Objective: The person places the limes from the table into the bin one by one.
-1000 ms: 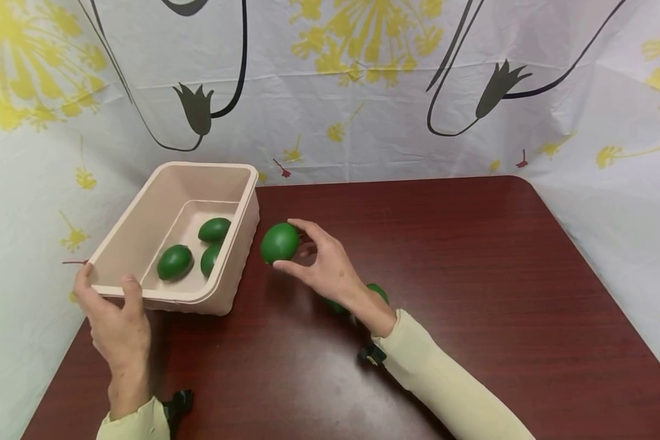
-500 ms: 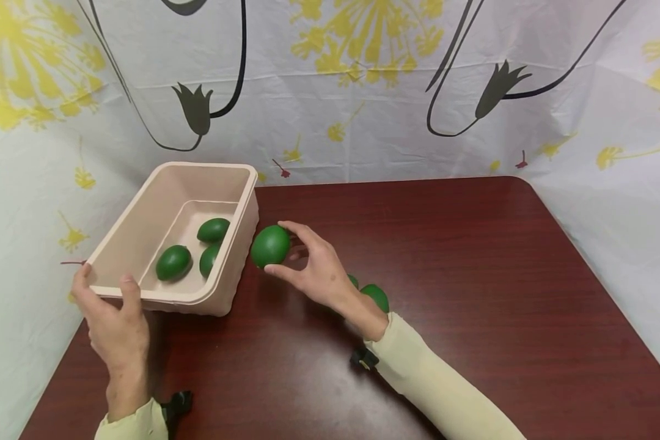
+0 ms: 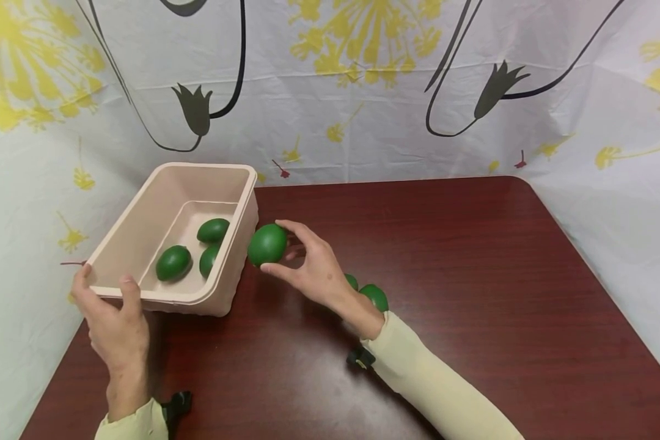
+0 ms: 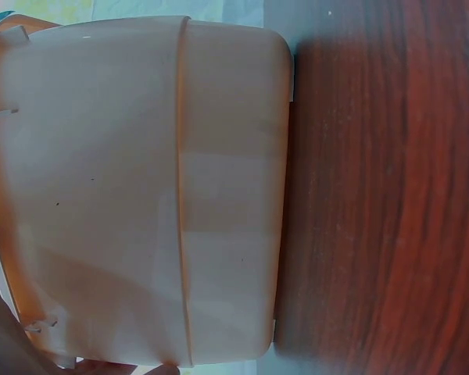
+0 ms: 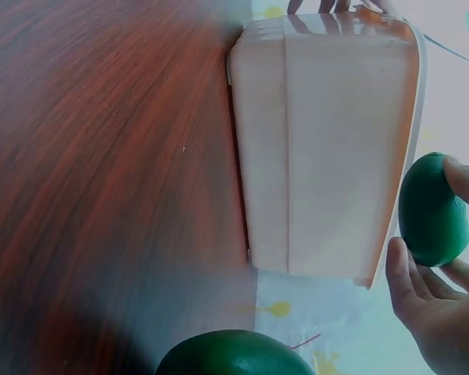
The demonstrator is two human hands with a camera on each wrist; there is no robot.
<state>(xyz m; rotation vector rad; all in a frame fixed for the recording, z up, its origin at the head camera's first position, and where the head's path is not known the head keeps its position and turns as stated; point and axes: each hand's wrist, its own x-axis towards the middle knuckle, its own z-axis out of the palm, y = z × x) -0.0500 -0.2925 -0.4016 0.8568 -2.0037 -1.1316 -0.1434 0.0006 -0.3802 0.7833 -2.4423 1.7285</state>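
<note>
In the head view my right hand (image 3: 321, 272) pinches a smooth green oval fruit (image 3: 267, 244), avocado-like, between thumb and fingers. It is raised off the table, just right of a beige plastic bin (image 3: 242, 244). The right wrist view shows this fruit (image 5: 431, 211) near the bin's rim. My left hand (image 3: 118, 330) grips the bin's near-left corner, thumb over the rim. Inside the bin lie three similar green fruits (image 3: 173, 263), one partly hidden by the right wall. The left wrist view is mostly filled by the bin's outer wall (image 4: 102, 195).
Two more green fruits (image 3: 374, 297) lie on the dark red wooden table (image 3: 473, 275), partly hidden behind my right wrist. One fruit (image 5: 234, 355) shows at the bottom of the right wrist view. A patterned white sheet (image 3: 352, 146) hangs behind the table and along its sides.
My right hand has moved left with the green fruit, closer to the bin, slowing in the last half second. The fruits behind the wrist show more. My left hand stays on the bin.
</note>
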